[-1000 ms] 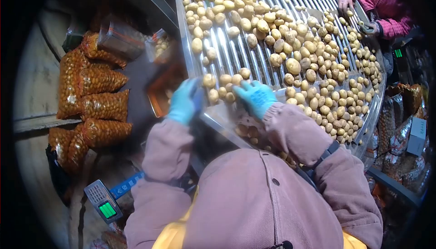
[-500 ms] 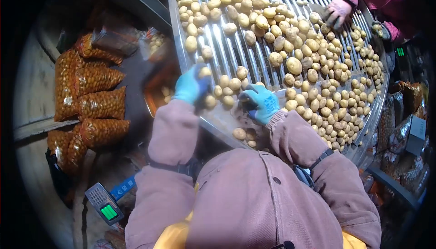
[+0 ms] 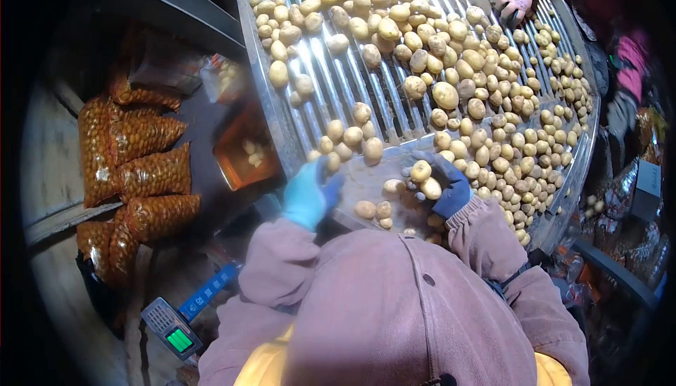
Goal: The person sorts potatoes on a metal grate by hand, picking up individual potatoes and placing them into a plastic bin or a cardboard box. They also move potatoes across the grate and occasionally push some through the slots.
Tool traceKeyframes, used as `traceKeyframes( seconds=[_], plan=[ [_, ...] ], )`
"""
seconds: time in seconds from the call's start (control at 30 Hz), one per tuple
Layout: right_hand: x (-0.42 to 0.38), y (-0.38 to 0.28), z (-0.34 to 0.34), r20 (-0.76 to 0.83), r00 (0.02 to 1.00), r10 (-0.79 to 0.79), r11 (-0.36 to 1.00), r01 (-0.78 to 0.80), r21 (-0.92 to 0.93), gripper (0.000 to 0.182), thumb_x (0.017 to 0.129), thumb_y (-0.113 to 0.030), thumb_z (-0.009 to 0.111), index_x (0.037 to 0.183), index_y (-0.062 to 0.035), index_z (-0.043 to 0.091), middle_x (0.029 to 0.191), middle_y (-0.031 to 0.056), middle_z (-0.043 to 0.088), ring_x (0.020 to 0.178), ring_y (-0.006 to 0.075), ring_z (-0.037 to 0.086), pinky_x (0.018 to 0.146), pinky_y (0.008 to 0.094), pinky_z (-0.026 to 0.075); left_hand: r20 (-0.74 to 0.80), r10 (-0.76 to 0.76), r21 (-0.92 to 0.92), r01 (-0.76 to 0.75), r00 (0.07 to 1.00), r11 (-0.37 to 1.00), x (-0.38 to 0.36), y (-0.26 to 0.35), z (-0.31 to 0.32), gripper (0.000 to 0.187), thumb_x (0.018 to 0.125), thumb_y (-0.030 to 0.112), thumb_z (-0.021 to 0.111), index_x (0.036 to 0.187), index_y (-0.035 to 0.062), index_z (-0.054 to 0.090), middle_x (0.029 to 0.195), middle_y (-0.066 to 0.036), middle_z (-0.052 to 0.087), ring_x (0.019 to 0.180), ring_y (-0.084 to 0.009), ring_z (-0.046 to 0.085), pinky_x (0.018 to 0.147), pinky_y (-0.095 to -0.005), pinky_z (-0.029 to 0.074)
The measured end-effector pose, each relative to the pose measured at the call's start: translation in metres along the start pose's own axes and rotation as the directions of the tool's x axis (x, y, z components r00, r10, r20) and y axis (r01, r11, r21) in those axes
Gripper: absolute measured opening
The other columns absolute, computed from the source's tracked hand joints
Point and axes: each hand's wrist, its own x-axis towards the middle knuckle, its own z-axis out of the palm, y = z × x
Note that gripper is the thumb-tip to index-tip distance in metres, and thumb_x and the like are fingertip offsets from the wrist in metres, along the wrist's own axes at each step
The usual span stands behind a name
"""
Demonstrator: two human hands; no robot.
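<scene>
Many yellow potatoes (image 3: 445, 95) lie on a sloping metal grate (image 3: 352, 79) with a smooth lower tray. My left hand (image 3: 311, 194), in a light blue and dark blue glove, is at the tray's left edge beside a small group of potatoes; it is smeared by motion, and whether it holds anything is unclear. On the right, my right hand (image 3: 445, 183) is turned palm up, its dark blue fingers curled round two potatoes (image 3: 426, 179). A few loose potatoes (image 3: 365, 209) rest on the tray between my hands.
Filled net bags of potatoes (image 3: 151, 175) are stacked at the left. An orange crate (image 3: 243, 153) holds a few potatoes below the grate's left side. A scale display (image 3: 172, 330) glows green at lower left. Another person's gloved hand (image 3: 512, 4) touches the grate at upper right.
My left hand has moved down toward me. My right hand has shifted right and turned up, now with potatoes in it. The co-worker's other hand has moved down, away from the grate.
</scene>
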Motion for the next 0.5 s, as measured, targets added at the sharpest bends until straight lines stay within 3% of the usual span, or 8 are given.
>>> traceKeyframes(
  seconds=[0.1,0.17,0.2,0.27,0.3,0.37,0.43,0.5],
  plan=[
    [0.003,0.005,-0.007,0.12,0.989,0.082,0.956,-0.113,0.272,0.048,0.105,-0.035,0.043,0.143,-0.0069,0.048,0.114,0.0164,0.064,0.1,0.0258,0.063,0.08,0.038,0.054,0.07,-0.075,0.388,0.042,0.995,0.921,0.019,0.026,0.012,0.04,0.088,0.038,0.07,0.111,0.0059,0.063,0.104,-0.015,0.069,0.096,-0.0336,0.069,0.08,-0.0452,0.054],
    [0.001,0.005,-0.013,0.284,0.946,0.155,0.751,-0.3,0.589,0.055,0.102,-0.042,0.047,0.145,-0.0073,0.045,0.111,0.0181,0.063,0.095,0.0256,0.063,0.078,0.0369,0.053,0.106,-0.089,0.494,0.025,0.99,0.869,0.028,0.03,0.015,0.029,0.091,0.028,0.059,0.11,0.0061,0.062,0.1,-0.018,0.069,0.087,-0.0351,0.069,0.075,-0.049,0.054],
    [0.001,0.009,-0.014,0.166,0.967,0.193,0.819,-0.252,0.515,0.064,0.099,-0.052,0.051,0.144,-0.0074,0.044,0.11,0.02,0.062,0.09,0.026,0.062,0.074,0.0384,0.053,0.09,-0.093,0.533,0.031,0.992,0.846,0.029,0.032,0.016,0.028,0.091,0.026,0.058,0.11,0.0054,0.061,0.097,-0.017,0.069,0.087,-0.0346,0.069,0.074,-0.0496,0.054],
    [-0.006,0.003,0.0,0.051,0.979,0.2,0.821,-0.196,0.536,0.062,0.099,-0.053,0.05,0.141,-0.0074,0.046,0.112,0.0209,0.062,0.091,0.0278,0.062,0.073,0.0399,0.053,0.044,-0.062,0.599,0.023,0.997,0.8,0.029,0.036,0.026,0.024,0.089,0.018,0.057,0.107,0.0025,0.061,0.087,-0.013,0.071,0.086,-0.0301,0.07,0.068,-0.048,0.056],
    [-0.012,-0.002,0.002,-0.011,0.98,0.197,0.823,-0.16,0.546,0.061,0.099,-0.053,0.049,0.14,-0.0074,0.047,0.113,0.0213,0.061,0.091,0.0287,0.062,0.073,0.0407,0.053,0.056,-0.069,0.615,0.021,0.996,0.788,0.028,0.033,0.034,0.032,0.089,0.019,0.057,0.114,0.0004,0.058,0.092,-0.015,0.071,0.088,-0.0313,0.07,0.07,-0.0481,0.056],
    [-0.012,0.008,-0.014,0.073,0.987,0.145,0.736,-0.156,0.658,0.059,0.099,-0.053,0.049,0.138,-0.008,0.048,0.116,0.0235,0.061,0.097,0.0332,0.064,0.075,0.0444,0.056,0.06,-0.079,0.655,0.021,0.995,0.755,0.033,0.02,0.046,0.048,0.089,0.023,0.059,0.129,-0.0039,0.051,0.102,-0.018,0.07,0.092,-0.0337,0.07,0.075,-0.0483,0.056],
    [-0.02,0.009,-0.018,0.106,0.99,0.089,0.702,-0.138,0.699,0.059,0.1,-0.053,0.049,0.141,-0.0093,0.048,0.12,0.0243,0.062,0.102,0.0365,0.066,0.079,0.0474,0.059,0.105,-0.042,0.667,-0.039,0.994,0.744,0.037,0.014,0.042,0.062,0.089,0.023,0.058,0.141,-0.0069,0.039,0.098,-0.017,0.071,0.091,-0.0339,0.071,0.072,-0.048,0.056],
    [-0.03,0.008,-0.014,0.033,0.998,0.05,0.713,-0.059,0.699,0.057,0.1,-0.052,0.048,0.137,-0.0087,0.048,0.126,0.0234,0.057,0.11,0.0368,0.059,0.082,0.05,0.054,0.149,-0.044,0.636,-0.062,0.988,0.769,0.036,0.014,0.031,0.058,0.09,0.027,0.061,0.136,-0.0053,0.047,0.097,-0.017,0.072,0.088,-0.0303,0.071,0.072,-0.0467,0.055]
  ],
)
